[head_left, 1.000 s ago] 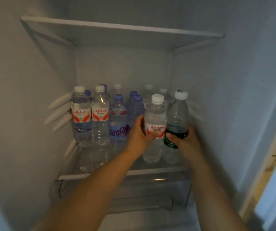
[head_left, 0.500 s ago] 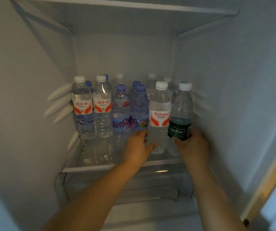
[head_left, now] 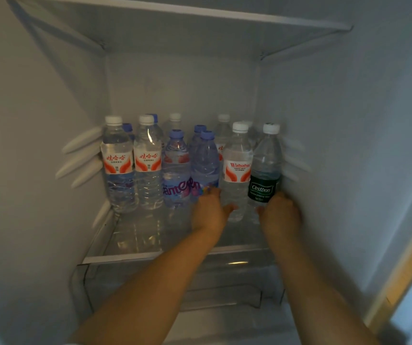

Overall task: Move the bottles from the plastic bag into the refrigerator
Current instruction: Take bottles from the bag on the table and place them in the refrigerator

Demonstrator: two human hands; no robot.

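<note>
Inside the refrigerator, several water bottles stand upright on the glass shelf (head_left: 125, 256). My left hand (head_left: 208, 211) wraps the lower part of a white-capped bottle with a red Wahaha label (head_left: 236, 170). My right hand (head_left: 280, 215) wraps the base of the green-label Cestbon bottle (head_left: 266, 170), which stands rightmost, close to the right wall. Both bottles are upright in the front row and look set down on the shelf. To their left stand purple-label bottles (head_left: 176, 170) and two more red-label bottles (head_left: 118, 163). The plastic bag is out of view.
An upper shelf (head_left: 175, 11) spans the compartment overhead. A clear drawer (head_left: 225, 282) sits under the glass shelf. White ribs (head_left: 80, 155) stick out of the left wall. The front strip of the shelf is bare. A door edge (head_left: 399, 270) shows at the right.
Both bottles went deeper onto the shelf, into line with the front row. My hands slid down from the labels to the bottles' lower parts.
</note>
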